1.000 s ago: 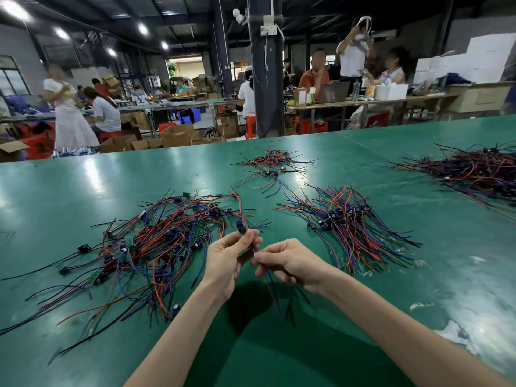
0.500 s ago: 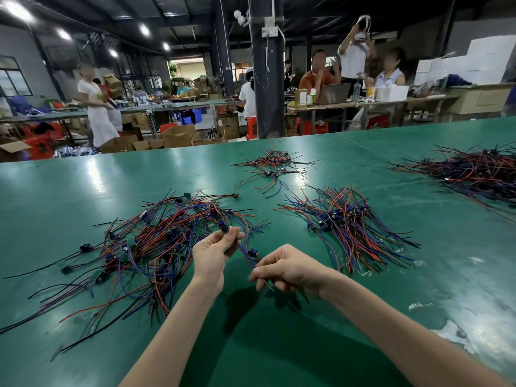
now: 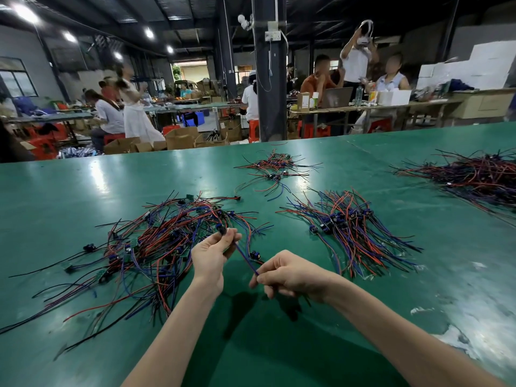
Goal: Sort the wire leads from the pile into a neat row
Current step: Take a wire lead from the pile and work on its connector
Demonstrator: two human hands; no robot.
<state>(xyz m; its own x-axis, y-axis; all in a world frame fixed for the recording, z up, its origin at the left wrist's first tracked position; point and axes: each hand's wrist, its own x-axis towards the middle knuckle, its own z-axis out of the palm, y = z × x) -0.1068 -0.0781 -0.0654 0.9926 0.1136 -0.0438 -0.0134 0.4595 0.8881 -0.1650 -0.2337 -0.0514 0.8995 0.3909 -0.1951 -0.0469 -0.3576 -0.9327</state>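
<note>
holding one wire lead (image 3: 243, 255) stretched between them, both hands hover just over the green desk (image 3: 69, 196). the left hand (image 3: 210, 256) pinches the dark plug end. the right hand (image 3: 291, 275) pinches the other end with curled fingers. the messy pile (image 3: 156, 241) lies just left of the hands. the tidy row (image 3: 350, 230) lies near on the right. a loose plug (image 3: 255, 255) sits just beside the held lead. a small bunch (image 3: 275, 166) lies farther back, and a big heap (image 3: 474, 177) far right.
</note>
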